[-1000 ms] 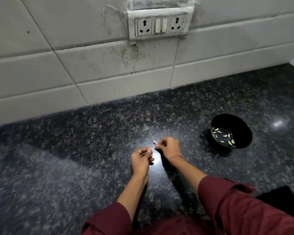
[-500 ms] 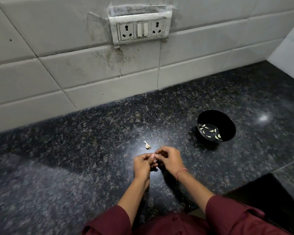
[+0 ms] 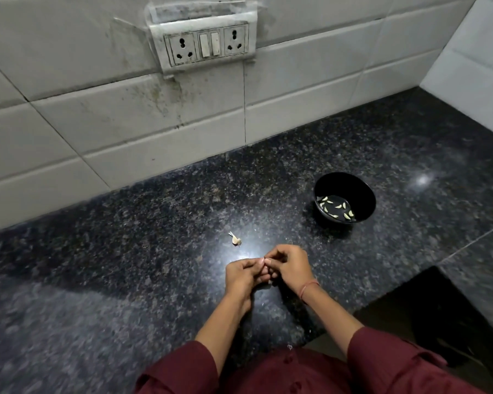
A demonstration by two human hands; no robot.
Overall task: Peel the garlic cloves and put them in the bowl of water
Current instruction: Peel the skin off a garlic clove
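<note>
My left hand (image 3: 244, 277) and my right hand (image 3: 289, 265) meet just above the dark granite counter (image 3: 125, 280), fingertips curled together around something small that the fingers hide, likely a garlic clove. A small pale scrap of garlic skin (image 3: 235, 239) lies on the counter just beyond my left hand. To the right and farther back stands a black bowl (image 3: 365, 194) holding water with several peeled garlic cloves (image 3: 336, 209) floating in it.
A white tiled wall (image 3: 125, 123) with a socket panel (image 3: 207, 46) runs along the back of the counter, and a side wall closes the far right corner. The counter edge drops to a dark recess (image 3: 439, 317) at the lower right.
My hands were apart with the right one at the skin scrap; the scrap now lies on the counter and both hands have come together nearer to me. The view shifted right.
</note>
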